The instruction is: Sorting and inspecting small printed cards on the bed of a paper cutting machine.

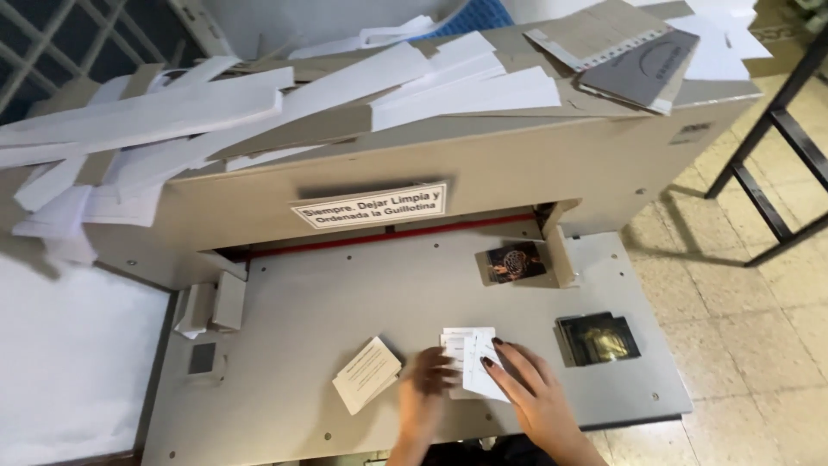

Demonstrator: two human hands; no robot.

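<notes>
Resting fingers: the right hand [536,393] lies spread and flat, fingertips pressing on the small stack of white cards [472,358]; the left hand [424,390] is blurred (mid-motion, I'd guess), so I cannot tell whether its fingers are curled or open, though they meet the stack's left edge.
Stack: directly under both sets of fingertips, long axis running away from the person towards the blade slot; both hands are equally near.
Neighbours: a tilted cream card bundle [367,373] just left of the left hand; a dark printed pile [598,338] near the right; a photo-card pile [514,262] up against the side fence.
Surface: grey guillotine table [345,293].
Room: white paper offcuts [172,112] heaped on top of the machine, tiled floor [742,319] to the right.
</notes>
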